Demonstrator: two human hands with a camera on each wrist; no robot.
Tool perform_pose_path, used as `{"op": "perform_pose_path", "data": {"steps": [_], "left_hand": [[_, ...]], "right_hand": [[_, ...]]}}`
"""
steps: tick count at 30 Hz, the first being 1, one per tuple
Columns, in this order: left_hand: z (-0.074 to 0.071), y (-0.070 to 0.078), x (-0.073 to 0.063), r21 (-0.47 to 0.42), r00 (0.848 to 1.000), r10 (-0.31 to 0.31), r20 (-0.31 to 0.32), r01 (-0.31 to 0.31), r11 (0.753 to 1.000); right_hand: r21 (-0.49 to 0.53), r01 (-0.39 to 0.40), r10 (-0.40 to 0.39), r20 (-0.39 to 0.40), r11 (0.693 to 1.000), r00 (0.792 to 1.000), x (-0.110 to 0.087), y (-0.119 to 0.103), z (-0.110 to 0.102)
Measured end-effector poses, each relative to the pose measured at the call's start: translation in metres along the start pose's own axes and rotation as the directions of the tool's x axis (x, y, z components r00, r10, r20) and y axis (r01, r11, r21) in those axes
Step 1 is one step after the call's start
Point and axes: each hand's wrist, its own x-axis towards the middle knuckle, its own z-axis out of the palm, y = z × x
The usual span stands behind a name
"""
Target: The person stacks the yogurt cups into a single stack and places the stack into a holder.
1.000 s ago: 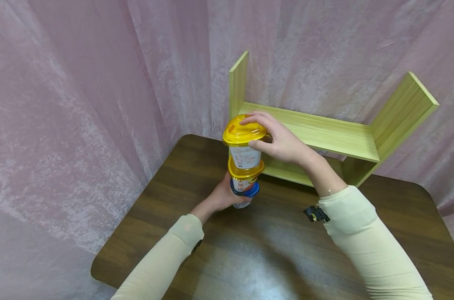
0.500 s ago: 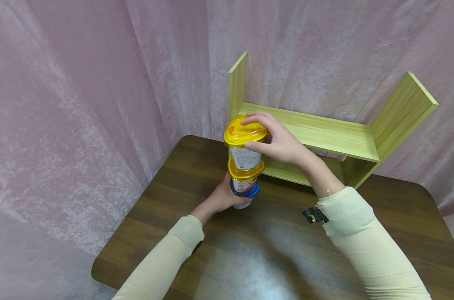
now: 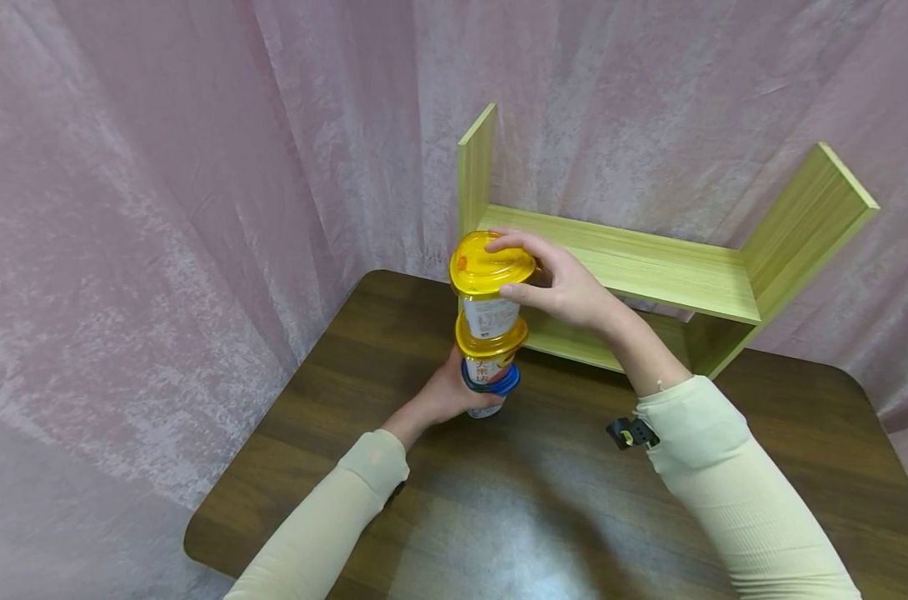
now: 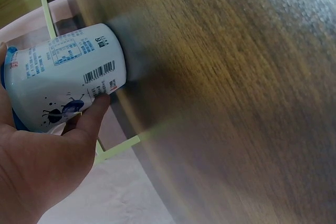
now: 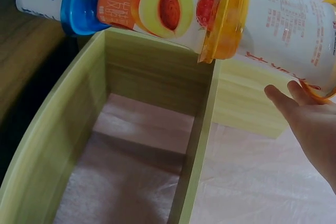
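Note:
Three lidded yogurt cups form an upright stack in the head view. At the bottom stands the blue-lidded cup (image 4: 68, 77) on the table, and my left hand (image 3: 448, 393) grips it with the thumb across its front. Above it sits the middle cup (image 5: 163, 6), with a peach picture and an orange-yellow lid. The top cup (image 3: 491, 317) has a white body and a yellow lid; its base appears to rest on the middle lid. My right hand (image 3: 570, 287) holds this top cup around its lid, thumb at the near rim and fingers over the far side.
Just behind the stack stands a pale wooden shelf (image 3: 649, 271) with upright side panels and an open lower compartment. The brown wooden table (image 3: 334, 367) has rounded corners. Pink curtains (image 3: 274, 167) hang behind and to the left.
My right hand and the top cup have shifted very slightly to the right and down. My left hand and the lower cups stay in place.

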Motion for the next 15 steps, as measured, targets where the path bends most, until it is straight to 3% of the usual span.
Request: {"op": "perform_pose_path", "data": {"steps": [15], "left_hand": [[-0.0003, 0.0017, -0.0017, 0.015, 1.0, -0.004, -0.009, 0.004, 1.0]], "right_hand": [[0.042, 0.024, -0.023, -0.027, 0.999, 0.999, -0.0023, 0.0052, -0.0011]]}}
